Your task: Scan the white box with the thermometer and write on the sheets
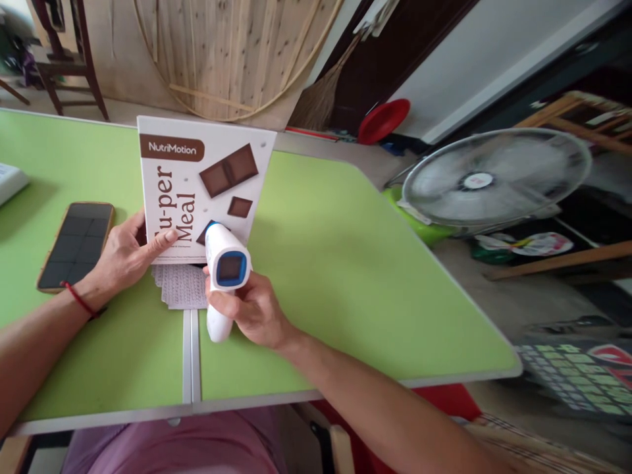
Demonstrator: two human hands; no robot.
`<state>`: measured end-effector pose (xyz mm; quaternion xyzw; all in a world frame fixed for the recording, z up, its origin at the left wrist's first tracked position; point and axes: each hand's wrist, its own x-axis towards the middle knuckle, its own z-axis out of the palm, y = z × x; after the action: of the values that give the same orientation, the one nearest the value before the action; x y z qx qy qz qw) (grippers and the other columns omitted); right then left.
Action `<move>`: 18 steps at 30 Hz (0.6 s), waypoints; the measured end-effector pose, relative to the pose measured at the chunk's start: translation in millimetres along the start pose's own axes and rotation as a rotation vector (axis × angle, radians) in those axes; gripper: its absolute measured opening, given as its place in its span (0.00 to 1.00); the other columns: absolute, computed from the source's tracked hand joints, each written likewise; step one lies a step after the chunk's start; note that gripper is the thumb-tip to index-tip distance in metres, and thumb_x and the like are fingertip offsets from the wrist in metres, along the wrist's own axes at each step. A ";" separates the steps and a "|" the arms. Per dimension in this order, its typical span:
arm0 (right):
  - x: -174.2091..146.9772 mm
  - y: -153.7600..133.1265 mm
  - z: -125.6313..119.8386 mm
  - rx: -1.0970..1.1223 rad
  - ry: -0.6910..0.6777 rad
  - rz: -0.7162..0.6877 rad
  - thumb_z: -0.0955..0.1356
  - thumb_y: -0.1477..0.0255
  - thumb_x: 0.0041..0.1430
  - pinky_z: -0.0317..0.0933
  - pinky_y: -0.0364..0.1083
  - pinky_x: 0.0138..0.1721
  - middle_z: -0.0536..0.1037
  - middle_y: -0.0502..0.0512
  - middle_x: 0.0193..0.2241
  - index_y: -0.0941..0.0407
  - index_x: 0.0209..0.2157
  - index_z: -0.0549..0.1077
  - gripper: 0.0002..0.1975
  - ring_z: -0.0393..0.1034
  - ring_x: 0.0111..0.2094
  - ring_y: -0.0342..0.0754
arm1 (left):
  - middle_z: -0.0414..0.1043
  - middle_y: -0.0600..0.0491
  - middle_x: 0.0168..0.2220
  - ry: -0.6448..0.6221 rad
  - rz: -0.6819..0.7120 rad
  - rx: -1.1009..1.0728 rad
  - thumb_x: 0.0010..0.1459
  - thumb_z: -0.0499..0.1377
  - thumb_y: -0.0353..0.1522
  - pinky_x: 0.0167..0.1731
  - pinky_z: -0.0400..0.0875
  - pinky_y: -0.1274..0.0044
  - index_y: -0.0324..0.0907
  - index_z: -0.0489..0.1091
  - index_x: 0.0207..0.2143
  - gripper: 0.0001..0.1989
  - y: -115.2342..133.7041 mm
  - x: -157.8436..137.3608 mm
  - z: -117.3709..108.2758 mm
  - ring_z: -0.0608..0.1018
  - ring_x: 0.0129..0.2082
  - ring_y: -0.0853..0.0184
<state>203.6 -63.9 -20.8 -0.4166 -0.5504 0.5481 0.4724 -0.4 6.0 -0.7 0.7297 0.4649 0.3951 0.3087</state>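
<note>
My left hand (129,249) grips the lower left edge of a white box (212,158) printed with "NutriMotion" and brown chocolate pieces, its thumb lying across the front. The box is held up, facing me, above the green table. In my right hand (257,306) is a white infrared thermometer (228,260) with a blue-framed screen, my fingers wrapped round its handle. Its front end points at the lower right part of the box. The screen looks dark. Below the box lies a patterned paper or cloth (182,289), partly hidden.
A phone (76,243) in a tan case lies on the green table (345,283) beside my left hand. A white object (10,183) sits at the left edge. Beyond the table are a fan (494,178), a red basin (384,121), a broom (326,89) and a wooden chair (69,66).
</note>
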 end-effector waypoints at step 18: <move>-0.7 -1.2 -2.5 -0.047 -0.022 -0.023 0.71 0.63 0.50 0.65 0.46 0.29 0.71 0.49 0.24 0.55 0.28 0.69 0.11 0.66 0.26 0.43 | 0.78 0.51 0.43 0.017 0.005 -0.008 0.55 0.59 0.52 0.37 0.75 0.69 0.46 0.71 0.44 0.23 -4.0 1.1 1.1 0.79 0.40 0.55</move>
<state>206.2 -64.2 -19.8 -0.4149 -0.5730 0.5343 0.4626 -0.9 8.4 -4.2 0.7262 0.4641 0.4038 0.3069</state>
